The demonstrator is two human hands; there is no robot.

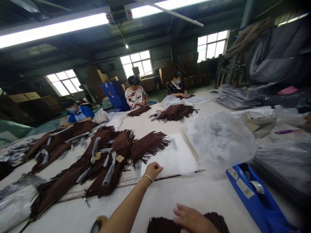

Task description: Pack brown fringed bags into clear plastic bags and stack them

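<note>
Fingers of the right hand [190, 220] lie spread, gripping nothing, on brown fringed suede [162, 226]; those of the left hand [152, 171] rest open on white tissue paper [175, 158], a clear plastic bag [218, 139] at two o'clock.

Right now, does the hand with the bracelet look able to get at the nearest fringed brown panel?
Probably yes. That left hand lies on the edge of the white sheet, and the fringed brown panel sits just past its fingertips, with nothing visible in between.

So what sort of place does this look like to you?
Probably a garment factory's finishing and packing floor: brown fringed suede-like pieces lie along a long white worktable, with a blue tape dispenser and stacked plastic-bagged goods nearby, and cardboard cartons piled behind.
</note>
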